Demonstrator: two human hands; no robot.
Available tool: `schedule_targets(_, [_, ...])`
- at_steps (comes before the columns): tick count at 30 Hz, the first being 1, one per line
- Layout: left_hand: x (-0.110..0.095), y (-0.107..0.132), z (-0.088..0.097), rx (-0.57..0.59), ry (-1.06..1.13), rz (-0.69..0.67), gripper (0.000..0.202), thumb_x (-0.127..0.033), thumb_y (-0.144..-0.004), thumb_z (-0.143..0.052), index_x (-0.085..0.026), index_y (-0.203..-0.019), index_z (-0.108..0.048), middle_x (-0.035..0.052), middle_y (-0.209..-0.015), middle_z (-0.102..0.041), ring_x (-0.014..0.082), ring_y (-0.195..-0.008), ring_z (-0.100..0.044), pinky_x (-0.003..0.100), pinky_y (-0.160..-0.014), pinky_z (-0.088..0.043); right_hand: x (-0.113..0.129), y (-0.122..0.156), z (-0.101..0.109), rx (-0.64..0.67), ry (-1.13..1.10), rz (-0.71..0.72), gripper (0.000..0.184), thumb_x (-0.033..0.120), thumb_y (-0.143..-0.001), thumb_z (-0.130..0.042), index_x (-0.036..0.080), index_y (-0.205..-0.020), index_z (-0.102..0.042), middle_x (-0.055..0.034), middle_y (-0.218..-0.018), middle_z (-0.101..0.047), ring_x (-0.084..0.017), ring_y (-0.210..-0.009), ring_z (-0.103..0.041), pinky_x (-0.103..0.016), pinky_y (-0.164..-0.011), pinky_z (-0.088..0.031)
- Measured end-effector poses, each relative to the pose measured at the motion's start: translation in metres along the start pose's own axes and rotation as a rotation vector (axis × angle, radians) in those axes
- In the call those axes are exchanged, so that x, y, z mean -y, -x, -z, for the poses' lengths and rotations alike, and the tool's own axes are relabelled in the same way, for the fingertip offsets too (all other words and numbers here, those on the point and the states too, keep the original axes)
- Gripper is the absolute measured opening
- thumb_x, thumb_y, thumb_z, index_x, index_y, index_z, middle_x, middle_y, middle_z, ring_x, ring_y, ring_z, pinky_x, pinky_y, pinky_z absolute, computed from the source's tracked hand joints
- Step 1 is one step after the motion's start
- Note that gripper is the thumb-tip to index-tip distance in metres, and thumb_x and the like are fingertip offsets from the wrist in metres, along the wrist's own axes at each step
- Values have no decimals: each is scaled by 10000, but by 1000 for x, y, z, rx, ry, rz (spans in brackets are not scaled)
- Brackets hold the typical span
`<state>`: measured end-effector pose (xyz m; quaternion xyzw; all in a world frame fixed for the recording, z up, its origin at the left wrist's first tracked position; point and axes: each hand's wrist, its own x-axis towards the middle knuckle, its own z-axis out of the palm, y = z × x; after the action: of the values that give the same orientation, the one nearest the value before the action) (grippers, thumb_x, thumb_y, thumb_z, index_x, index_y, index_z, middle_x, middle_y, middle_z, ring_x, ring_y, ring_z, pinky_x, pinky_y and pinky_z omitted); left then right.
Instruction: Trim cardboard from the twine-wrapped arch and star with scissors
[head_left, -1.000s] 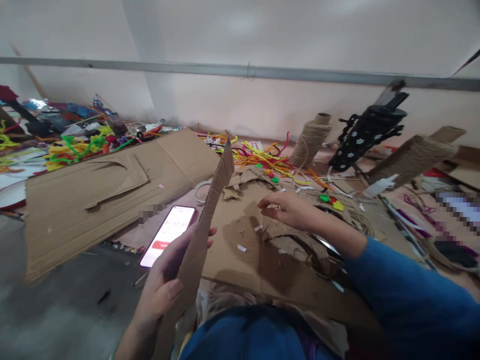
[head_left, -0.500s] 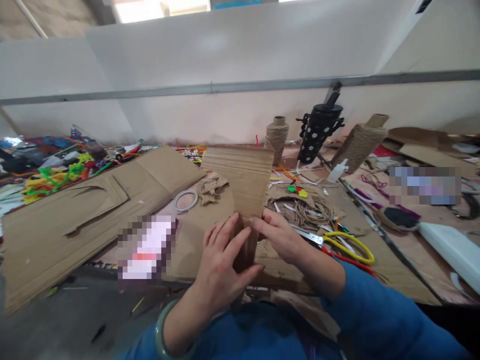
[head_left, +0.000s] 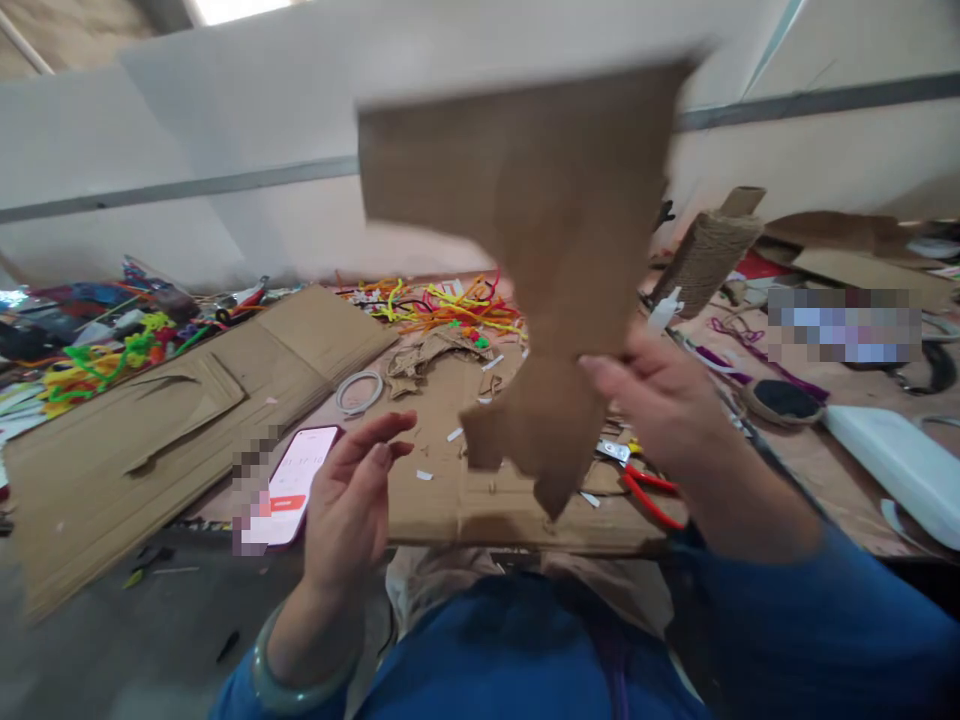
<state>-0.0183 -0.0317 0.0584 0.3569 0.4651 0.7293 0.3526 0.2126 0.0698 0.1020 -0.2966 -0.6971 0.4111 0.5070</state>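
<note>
My right hand (head_left: 664,405) is closed on a large cut piece of brown cardboard (head_left: 547,240) and holds it up in front of me, blurred by motion. The wide end of the piece is up and its narrow jagged end hangs down. My left hand (head_left: 352,500) is just left of the piece, apart from it, fingers loosely curled and empty. A green bangle is on that wrist. Below the hands lies a flat cardboard sheet (head_left: 450,500) with small white scraps on it.
A phone (head_left: 296,480) with a lit screen lies left of my left hand. Red-handled scissors (head_left: 637,480) lie under the held piece. A long cardboard panel (head_left: 150,430) lies at left, bright pipe cleaners (head_left: 442,305) behind, a twine cone (head_left: 705,255) at right.
The cardboard piece went from my left hand through both hands into my right hand alone, and was lifted up. My left hand let go and drew back to the left.
</note>
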Motion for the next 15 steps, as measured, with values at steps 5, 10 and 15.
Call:
schedule_targets(5, [-12,-5,-4,74,119,146,345,-518,-695,-724,-198,-814,-770,62,-817,-764,196,-817,-698,259,-661,-541,27,-18,31,-247,716,475,236,181,-915,-514,253,-1056,-689,15,-1047,-709,-217,-1050,-646,-363,-889,-515])
schedule_targets(10, [-1,-3,-10,209,201,390,672,-772,-636,-611,-148,-833,-763,106,-756,-755,230,-686,-700,320,-595,-562,-22,-17,22,64,1021,641,336,143,-934,-411,226,-1107,-687,-43,-1202,-686,-230,-1146,-620,-428,-1015,-465])
schedule_targets(15, [20,5,-15,198,206,589,280,-380,-622,-828,-156,-765,-741,40,-645,-715,152,-550,-641,245,-524,-525,-64,-5,15,171,978,590,354,157,-927,-444,282,-1176,-661,-37,-1263,-654,-221,-1229,-561,-452,-1065,-411])
